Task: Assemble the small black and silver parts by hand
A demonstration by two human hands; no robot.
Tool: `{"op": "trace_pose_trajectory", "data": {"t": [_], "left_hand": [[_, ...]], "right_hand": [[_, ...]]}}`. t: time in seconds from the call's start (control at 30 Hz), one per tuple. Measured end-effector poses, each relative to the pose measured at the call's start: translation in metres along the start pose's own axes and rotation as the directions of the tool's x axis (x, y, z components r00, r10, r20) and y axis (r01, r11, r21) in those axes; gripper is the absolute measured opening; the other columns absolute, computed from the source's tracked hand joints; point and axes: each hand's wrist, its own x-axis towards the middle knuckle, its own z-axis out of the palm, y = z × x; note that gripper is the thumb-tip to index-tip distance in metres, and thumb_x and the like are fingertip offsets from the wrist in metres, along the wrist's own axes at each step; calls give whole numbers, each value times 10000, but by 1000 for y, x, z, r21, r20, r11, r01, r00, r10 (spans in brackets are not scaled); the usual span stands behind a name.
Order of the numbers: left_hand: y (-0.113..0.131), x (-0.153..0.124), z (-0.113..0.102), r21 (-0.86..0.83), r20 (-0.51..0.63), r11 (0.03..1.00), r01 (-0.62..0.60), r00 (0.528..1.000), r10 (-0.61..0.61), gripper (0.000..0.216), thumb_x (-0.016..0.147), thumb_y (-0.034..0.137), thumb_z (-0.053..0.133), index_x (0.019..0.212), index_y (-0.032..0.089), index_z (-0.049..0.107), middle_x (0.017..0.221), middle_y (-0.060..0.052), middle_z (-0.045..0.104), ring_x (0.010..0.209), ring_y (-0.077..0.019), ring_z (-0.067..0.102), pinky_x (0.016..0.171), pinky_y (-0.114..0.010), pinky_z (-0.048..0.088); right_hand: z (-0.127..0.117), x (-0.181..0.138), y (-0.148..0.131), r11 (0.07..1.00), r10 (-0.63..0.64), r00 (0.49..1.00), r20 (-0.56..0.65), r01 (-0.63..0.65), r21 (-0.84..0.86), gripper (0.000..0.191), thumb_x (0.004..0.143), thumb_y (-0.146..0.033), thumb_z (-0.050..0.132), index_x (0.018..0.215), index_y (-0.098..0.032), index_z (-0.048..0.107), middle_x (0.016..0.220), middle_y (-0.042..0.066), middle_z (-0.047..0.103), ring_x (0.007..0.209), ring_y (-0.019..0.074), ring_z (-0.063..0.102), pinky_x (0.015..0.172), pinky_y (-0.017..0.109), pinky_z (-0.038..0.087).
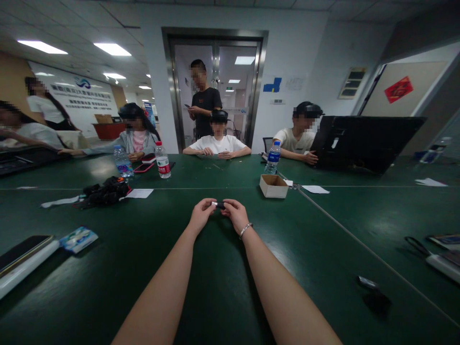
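Observation:
My left hand [201, 215] and my right hand [235, 214] meet in front of me, just above the green table. Between their fingertips they pinch a small black-and-silver stick [218, 205], held level. My left fingers are closed on its silver end, my right fingers on its black end. It is too small and dim to tell its exact kind. A silver bracelet [246, 230] is on my right wrist. The closest thing beyond my right hand is an open cardboard box [273, 188].
A black tangled bundle [106, 191], a red-capped water bottle [163, 163] and a blue-capped bottle [273, 158] stand beyond. A blue-white packet [79, 239] lies left; a small silver-and-black object [368, 283] lies right. Several people sit around the table; a large black screen [366, 143] stands right.

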Motion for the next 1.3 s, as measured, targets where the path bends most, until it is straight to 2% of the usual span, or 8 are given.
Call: {"op": "trace_pose_trajectory", "data": {"t": [0.33,0.57,0.73,0.87,0.97,1.07,1.13,1.3], "left_hand": [[-5,2,0,106,-47,994,39,998,-34,373,693,508,608,790,148,629,716,-41,621,670,-140,571,658,-270,460],[-4,4,-1,-130,-75,988,89,992,-99,417,707,368,641,1078,200,551,1010,-84,617,860,-161,604,752,-300,482],[2,4,2,-247,-68,963,112,989,-132,387,753,358,582,1104,203,534,1112,-105,605,990,-174,584,814,-303,459],[-1,2,5,-255,-91,963,86,989,-113,434,730,508,542,978,154,576,923,-100,643,818,-177,614,671,-275,473],[-3,-3,0,-159,-232,985,61,968,-97,467,699,597,508,843,155,552,688,-23,568,649,-151,580,559,-252,446],[5,-18,-23,60,-359,993,101,930,-73,448,742,613,407,779,183,527,583,24,467,520,-123,500,486,-233,400],[17,-35,-50,292,-346,944,153,937,-45,450,783,590,334,752,192,541,576,10,476,502,-134,479,464,-239,370],[50,-96,-148,776,-264,583,240,963,-46,363,790,525,337,756,218,528,649,-22,552,619,-208,550,553,-306,380]], "right_hand": [[-3,1,2,1000,-14,1000,17,15,-20,229,639,-212,679,856,-148,643,704,17,666,549,102,629,553,222,543],[0,-1,-2,1000,14,1000,3,-14,18,196,659,-190,679,841,-146,623,671,12,660,523,107,635,533,214,540],[7,-13,-11,993,77,995,56,-82,90,197,678,-199,690,835,-145,585,678,29,666,580,147,671,593,251,558],[21,-25,-9,976,174,969,177,-193,99,196,675,-203,700,798,-147,558,681,30,666,607,160,679,627,288,567],[32,-32,-2,979,202,949,244,-206,-8,209,665,-217,705,794,-144,558,646,12,652,569,133,661,572,249,552],[36,-38,4,982,185,953,240,-172,-77,213,668,-236,696,808,-150,560,592,-19,615,530,107,637,524,209,521],[33,-46,3,983,177,954,242,-157,-100,216,678,-251,681,829,-152,563,594,-24,601,540,105,634,526,207,506],[5,-90,-28,954,172,911,374,-61,-292,204,692,-271,654,848,-157,589,660,-10,600,593,110,615,587,238,488]]}}
